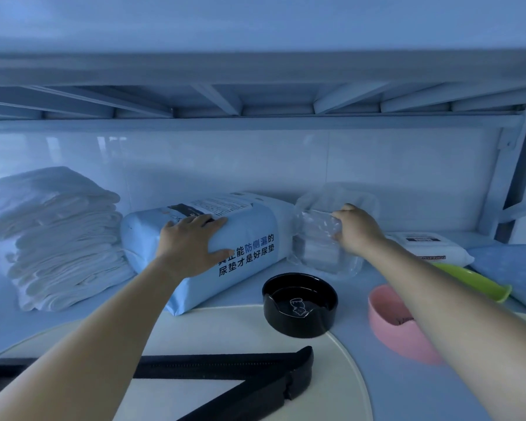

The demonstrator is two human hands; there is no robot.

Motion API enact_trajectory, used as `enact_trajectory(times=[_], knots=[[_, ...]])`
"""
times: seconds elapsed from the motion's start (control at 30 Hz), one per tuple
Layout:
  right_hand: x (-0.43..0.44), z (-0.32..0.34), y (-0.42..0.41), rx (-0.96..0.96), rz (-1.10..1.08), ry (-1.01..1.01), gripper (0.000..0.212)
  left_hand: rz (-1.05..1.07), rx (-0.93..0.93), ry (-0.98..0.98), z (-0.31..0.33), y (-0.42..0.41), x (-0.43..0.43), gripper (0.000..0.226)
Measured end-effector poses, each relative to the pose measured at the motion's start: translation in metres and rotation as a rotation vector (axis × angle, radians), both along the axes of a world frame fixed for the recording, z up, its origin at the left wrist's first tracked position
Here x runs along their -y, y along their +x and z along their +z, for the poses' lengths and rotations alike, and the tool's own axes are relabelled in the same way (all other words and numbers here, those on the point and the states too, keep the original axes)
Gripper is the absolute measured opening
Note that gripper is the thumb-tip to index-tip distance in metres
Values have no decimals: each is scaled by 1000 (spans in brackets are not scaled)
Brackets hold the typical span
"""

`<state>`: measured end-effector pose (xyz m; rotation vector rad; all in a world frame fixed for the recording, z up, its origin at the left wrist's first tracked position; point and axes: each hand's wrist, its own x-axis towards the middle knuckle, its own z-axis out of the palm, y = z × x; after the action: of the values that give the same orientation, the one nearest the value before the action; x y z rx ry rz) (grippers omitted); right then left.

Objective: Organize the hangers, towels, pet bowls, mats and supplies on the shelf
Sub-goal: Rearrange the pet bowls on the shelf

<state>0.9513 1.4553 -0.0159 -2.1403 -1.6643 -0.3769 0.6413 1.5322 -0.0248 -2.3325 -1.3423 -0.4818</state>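
Note:
A pale blue pack of pet pads with dark printed text lies on the shelf in the middle. My left hand rests flat on its front, fingers spread over the top edge. To its right stands a clear plastic bag of folded white items; my right hand grips its upper edge. A stack of folded white towels sits at the left. A black pet bowl and a pink pet bowl stand in front. A black hanger lies on a cream mat at the front.
A white wipes pack lies at the right, with a green bowl and a blue cushion beside it. The shelf above hangs low overhead. A metal post bounds the right side.

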Motion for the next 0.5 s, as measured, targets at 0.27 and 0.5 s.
enact_trajectory(times=[0.27, 0.5], knots=[[15, 8, 31, 16, 105, -43, 44, 34, 65, -10, -4, 4, 3, 70], [28, 7, 58, -16, 188, -36, 41, 100, 69, -35, -1, 11, 9, 69]])
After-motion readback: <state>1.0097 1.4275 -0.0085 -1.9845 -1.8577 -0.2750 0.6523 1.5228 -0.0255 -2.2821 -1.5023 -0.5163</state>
